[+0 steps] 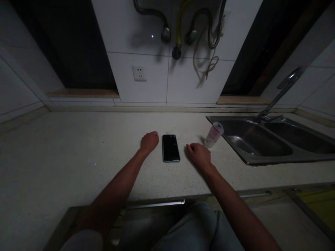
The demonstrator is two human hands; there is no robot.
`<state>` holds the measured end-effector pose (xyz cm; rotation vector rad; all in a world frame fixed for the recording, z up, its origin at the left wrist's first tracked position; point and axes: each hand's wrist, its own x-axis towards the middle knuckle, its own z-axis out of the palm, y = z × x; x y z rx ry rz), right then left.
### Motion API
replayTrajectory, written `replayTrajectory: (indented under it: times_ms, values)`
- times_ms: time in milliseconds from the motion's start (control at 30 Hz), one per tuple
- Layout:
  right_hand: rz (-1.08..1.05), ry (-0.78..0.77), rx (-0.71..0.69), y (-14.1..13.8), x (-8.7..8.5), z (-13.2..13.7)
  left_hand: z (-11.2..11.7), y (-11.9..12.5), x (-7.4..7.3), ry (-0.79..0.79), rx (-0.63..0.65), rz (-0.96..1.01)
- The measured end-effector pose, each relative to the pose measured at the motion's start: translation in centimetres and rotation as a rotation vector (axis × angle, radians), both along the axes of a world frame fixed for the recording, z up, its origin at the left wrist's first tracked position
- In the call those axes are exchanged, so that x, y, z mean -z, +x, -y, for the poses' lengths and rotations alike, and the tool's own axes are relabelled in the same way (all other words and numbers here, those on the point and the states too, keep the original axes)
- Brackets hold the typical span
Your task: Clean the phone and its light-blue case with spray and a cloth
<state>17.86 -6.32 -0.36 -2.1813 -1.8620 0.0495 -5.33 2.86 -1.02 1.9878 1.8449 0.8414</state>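
- Head view: left hand (149, 141) and right hand (199, 154) rest on the surface (78, 146), fingers curled closed around nothing, on either side of a dark phone (171, 148) lying flat.
- A small bottle (213, 135) tilts just beside the sink (274, 160) rim; its contents cannot be told.

Dim kitchen, white tiled wall (183, 80) with socket (139, 73) and hoses (206, 35), pale countertop (65, 157), steel double sink (274, 160).
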Motion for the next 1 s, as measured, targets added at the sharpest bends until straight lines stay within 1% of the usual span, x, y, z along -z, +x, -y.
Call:
replayTrajectory:
  times_ms: [133,300,600,700,800,833,900,1000]
  values:
    - [0.039,0.0,-0.015,-0.5,-0.4,0.5,0.2,0.4,0.3,-0.024,-0.012,-0.148]
    - [0.059,-0.004,-0.025,-0.7,-0.4,0.7,0.5,1.0,0.1,-0.034,-0.016,-0.232]
    - [0.097,0.001,-0.035,-0.8,-0.3,0.7,0.1,1.1,0.1,-0.044,-0.042,-0.224]
    - [0.093,0.005,-0.037,-0.6,-0.3,0.7,0.4,1.2,-0.4,-0.041,-0.056,-0.2]
    - [0.069,-0.004,-0.035,-0.5,-0.1,0.6,1.1,1.4,-1.1,-0.016,-0.062,-0.19]
    - [0.057,0.002,-0.055,-0.5,0.1,0.6,1.4,1.4,-1.4,-0.013,-0.062,-0.186]
    - [0.029,0.041,-0.161,-0.7,0.4,0.6,1.8,1.7,-1.7,-0.025,-0.062,-0.123]
    - [0.003,0.123,-0.361,-1.5,0.8,0.6,2.0,2.2,-1.8,-0.067,-0.037,0.12]
